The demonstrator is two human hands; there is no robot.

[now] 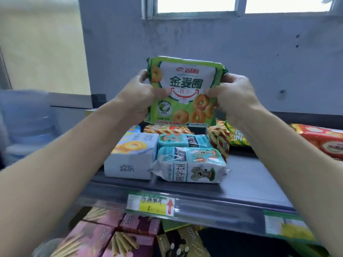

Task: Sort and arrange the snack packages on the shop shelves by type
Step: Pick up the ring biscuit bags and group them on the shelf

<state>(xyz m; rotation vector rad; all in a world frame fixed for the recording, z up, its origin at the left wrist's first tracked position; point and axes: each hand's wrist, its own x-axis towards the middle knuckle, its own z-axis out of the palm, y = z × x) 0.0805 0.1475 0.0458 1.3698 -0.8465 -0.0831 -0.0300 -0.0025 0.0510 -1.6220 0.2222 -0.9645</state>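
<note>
Pinching the green ring-biscuit packet [183, 91] upright between my left hand [143, 93] and right hand [233, 95], I judge it light, crinkly, crushable, best held by its side edges.

A grey wall [204, 39] with small dark marks fills the background, a bright window [196, 4] set high in it; at far left, blurred blue water jugs [27, 117] stand below a cream wall [42, 43]

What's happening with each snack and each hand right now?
green ring-biscuit bag: upright, held over the shelf
left hand: grips its left edge
right hand: grips its right edge
teal bear packs: lying on the shelf
white box: lying beside them
</note>
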